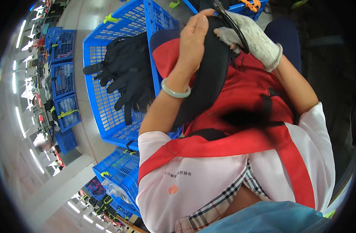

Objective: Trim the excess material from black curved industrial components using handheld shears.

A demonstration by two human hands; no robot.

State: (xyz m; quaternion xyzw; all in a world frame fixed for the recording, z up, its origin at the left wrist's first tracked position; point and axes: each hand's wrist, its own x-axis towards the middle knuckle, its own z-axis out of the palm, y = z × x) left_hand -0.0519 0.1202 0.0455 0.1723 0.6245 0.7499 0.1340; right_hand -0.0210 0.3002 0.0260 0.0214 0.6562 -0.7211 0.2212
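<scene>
Grip: your left hand (193,39) clasps the black strap (209,77), running lengthwise toward you; gloved right hand (252,39) holds black-handled snips (230,21) at its far end.

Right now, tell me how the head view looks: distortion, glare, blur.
Head view: strong fisheye, a dark rim all round, the blue crate edges bowed; white streaks of glare along the left rim; the left hand and gloved right hand on the black fabric piece are fairly sharp, though a dark patch on the red apron is smeared.
</scene>
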